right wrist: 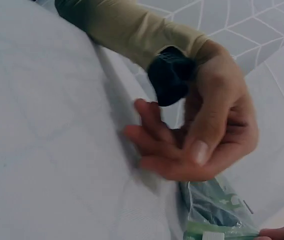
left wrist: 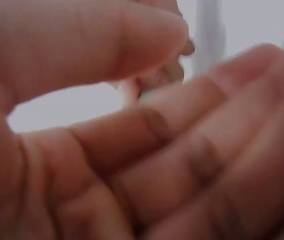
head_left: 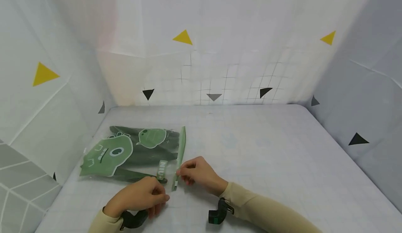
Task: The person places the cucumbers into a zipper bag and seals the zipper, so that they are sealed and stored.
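A clear zip-lock bag with green cartoon monsters printed on it lies flat on the left part of the table. Something dark green shows inside it. Its green zip strip runs along the right end, with a small white slider near the front corner. My right hand pinches that strip near its lower end between thumb and fingertips. Just in front of the bag, my left hand hovers with loosely bent fingers and nothing in them. In the left wrist view, the left palm fills most of the picture.
The white table has rounded far corners. White cloth walls with yellow and black triangles enclose it at the back and both sides. A black wrist camera sits on the right wrist, and another on the left.
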Available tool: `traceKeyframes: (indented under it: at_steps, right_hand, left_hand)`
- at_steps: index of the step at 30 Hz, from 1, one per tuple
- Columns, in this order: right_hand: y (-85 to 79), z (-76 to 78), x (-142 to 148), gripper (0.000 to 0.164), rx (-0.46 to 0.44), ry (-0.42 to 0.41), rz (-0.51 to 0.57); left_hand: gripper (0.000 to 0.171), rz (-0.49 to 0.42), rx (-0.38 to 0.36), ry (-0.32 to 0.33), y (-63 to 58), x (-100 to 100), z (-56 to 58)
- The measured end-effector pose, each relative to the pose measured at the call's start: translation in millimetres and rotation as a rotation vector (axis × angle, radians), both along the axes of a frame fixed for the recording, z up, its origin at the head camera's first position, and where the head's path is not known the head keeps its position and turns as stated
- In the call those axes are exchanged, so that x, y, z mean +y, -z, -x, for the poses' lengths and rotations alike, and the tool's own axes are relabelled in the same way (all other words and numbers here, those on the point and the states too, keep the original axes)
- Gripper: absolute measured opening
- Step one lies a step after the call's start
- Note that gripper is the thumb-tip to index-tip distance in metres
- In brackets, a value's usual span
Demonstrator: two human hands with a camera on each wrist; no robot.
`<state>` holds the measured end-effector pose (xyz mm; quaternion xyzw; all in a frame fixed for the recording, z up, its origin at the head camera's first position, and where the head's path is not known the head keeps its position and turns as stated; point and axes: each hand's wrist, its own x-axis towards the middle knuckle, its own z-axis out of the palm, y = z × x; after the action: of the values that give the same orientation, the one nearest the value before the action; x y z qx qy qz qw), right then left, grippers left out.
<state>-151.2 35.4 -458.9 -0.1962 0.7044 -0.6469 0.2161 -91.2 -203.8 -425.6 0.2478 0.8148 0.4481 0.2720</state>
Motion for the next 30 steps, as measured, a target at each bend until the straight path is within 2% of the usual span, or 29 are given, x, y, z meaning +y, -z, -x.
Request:
traceKeyframes:
  at_steps: [3,5,7,9,12,16,18,20,24,26,30]
  right_hand:
    - [1.0,0.2,2,0.017,-0.061,0.043,0.036]
    - [1.4,1.1,2,0.019,-0.094,0.057,0.061]
    - [0.6,1.6,3,0.020,-0.109,0.060,0.081]
    - [-0.6,1.9,4,0.021,-0.113,0.057,0.102]
    - [-2.0,2.4,6,0.021,-0.119,0.055,0.130]
    - [-3.7,3.1,6,0.021,-0.122,0.070,0.155]
    - [-4.9,3.8,6,0.022,-0.116,0.079,0.163]
    - [-5.3,4.3,5,0.023,-0.109,0.085,0.165]
    - [-3.5,4.3,5,0.023,-0.088,0.091,0.141]
    - [-2.3,3.2,5,0.024,-0.063,0.094,0.100]
    - [0.4,0.4,9,0.030,-0.010,0.024,-0.056]
  left_hand:
    - [0.034,-0.123,-0.211,-0.111,12.3,5,-6.7]
    - [0.036,-0.253,-0.355,-0.215,21.8,10,-8.7]
    - [0.044,-0.416,-0.499,-0.301,30.3,15,-9.3]
    - [0.054,-0.578,-0.609,-0.363,36.6,21,-9.0]
    - [0.059,-0.761,-0.705,-0.435,41.2,28,-8.5]
    - [0.037,-0.863,-0.695,-0.556,41.9,37,-8.0]
    - [0.025,-0.867,-0.670,-0.607,41.2,40,-7.9]
    - [0.021,-0.836,-0.631,-0.629,40.7,43,-8.3]
    - [0.029,-0.706,-0.540,-0.590,42.0,46,-8.7]
    - [0.032,-0.657,-0.517,-0.555,43.5,47,-8.9]
    - [0.031,-0.630,-0.543,-0.476,45.5,43,-9.8]
